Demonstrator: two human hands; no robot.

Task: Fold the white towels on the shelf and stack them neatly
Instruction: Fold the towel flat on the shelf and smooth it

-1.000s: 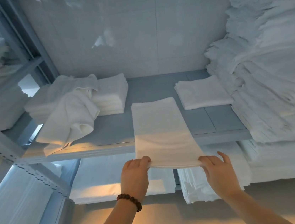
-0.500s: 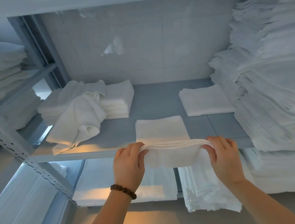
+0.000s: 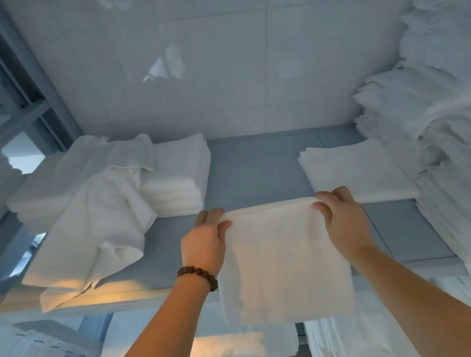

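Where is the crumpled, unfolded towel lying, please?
In the head view, the crumpled towel drapes off the folded stack onto the shelf, left of the left hand.

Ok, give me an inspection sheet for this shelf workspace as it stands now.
Surface: grey shelf, bare down its middle strip.
Job's things: held towel, folded, held up by its top edge, with its lower part hanging past the shelf's front edge; folded stack at back left; flat folded towel at right.
Clutter: loose towel, unfolded, draped over the left stack and trailing toward the front edge.
Grippers: left hand and right hand each pinch a top corner of the held towel; beaded bracelet on the left wrist.
Cables: nothing seen.
Surroundings: tall towel pile on the right, tiled wall behind, more towels on the lower shelf.
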